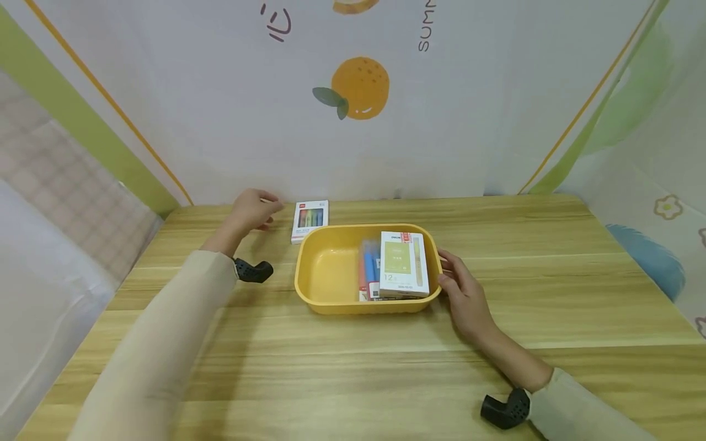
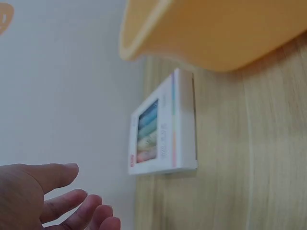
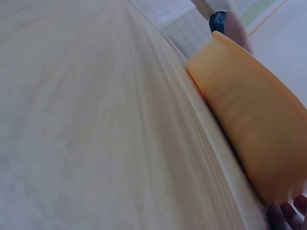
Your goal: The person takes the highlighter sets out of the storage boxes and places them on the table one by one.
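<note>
A yellow plastic tub (image 1: 309, 269) stands mid-table, holding a white-and-green box marked 12 (image 1: 404, 264) and blue and red items beneath it. Behind the tub's left corner lies a small white box of coloured pens (image 1: 310, 220), also seen flat on the wood in the left wrist view (image 2: 165, 132). My left hand (image 1: 255, 209) hovers just left of that pen box, fingers relaxed and spread (image 2: 67, 206), holding nothing. My right hand (image 1: 460, 285) rests against the tub's right rim with fingers touching the wall (image 3: 288, 213).
The wooden table (image 1: 551, 275) is backed by a white curtain printed with an orange (image 1: 358, 87). The table's left edge drops off toward a pale floor. Black wrist cameras (image 1: 254, 271) sit on both sleeves.
</note>
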A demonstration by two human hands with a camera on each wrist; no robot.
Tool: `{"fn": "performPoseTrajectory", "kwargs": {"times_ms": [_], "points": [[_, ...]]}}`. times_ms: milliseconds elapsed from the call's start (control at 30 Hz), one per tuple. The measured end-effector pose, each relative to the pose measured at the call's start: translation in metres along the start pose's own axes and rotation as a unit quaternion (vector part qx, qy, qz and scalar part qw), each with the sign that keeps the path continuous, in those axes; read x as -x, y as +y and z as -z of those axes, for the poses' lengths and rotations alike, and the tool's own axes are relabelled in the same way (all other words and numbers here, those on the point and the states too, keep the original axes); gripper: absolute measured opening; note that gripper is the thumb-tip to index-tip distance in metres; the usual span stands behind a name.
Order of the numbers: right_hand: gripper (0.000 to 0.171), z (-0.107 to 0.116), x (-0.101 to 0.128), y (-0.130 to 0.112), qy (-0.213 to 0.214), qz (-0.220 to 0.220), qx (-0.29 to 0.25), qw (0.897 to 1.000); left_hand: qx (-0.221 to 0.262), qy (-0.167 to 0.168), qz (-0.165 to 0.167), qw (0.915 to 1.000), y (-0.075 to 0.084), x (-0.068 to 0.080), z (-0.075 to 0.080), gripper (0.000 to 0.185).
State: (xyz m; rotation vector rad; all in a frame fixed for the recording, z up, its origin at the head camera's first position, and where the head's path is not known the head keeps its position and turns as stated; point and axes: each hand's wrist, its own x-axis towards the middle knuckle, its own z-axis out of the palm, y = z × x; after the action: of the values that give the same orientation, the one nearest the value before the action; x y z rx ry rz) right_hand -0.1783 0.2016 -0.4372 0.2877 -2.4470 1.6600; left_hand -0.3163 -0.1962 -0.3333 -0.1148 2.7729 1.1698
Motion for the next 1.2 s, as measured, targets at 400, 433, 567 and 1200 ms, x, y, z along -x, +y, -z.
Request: {"fn": "performPoseTrajectory", "kwargs": {"times_ms": [400,433,567,1200], "points": [[0.045,-0.001,0.002,-0.002,-0.001,-0.001,0.007,1.0,-0.037,-0.004,-0.053,0.9979,0.026,0.029,0.011,0.047],[0.045,-0.001,0.002,-0.002,-0.001,-0.001,0.006,1.0,-0.043,-0.003,-0.057,0.9974,0.028,0.032,0.012,0.046],[0.045,0.0,0.001,-0.001,-0.002,0.001,0.003,1.0,-0.066,-0.005,-0.085,0.9942,0.038,0.042,0.011,0.045],[0.045,0.0,0.001,-0.002,-0.003,-0.003,0.002,1.0,-0.104,-0.01,-0.167,0.9804,0.086,0.085,-0.011,0.043]]}}
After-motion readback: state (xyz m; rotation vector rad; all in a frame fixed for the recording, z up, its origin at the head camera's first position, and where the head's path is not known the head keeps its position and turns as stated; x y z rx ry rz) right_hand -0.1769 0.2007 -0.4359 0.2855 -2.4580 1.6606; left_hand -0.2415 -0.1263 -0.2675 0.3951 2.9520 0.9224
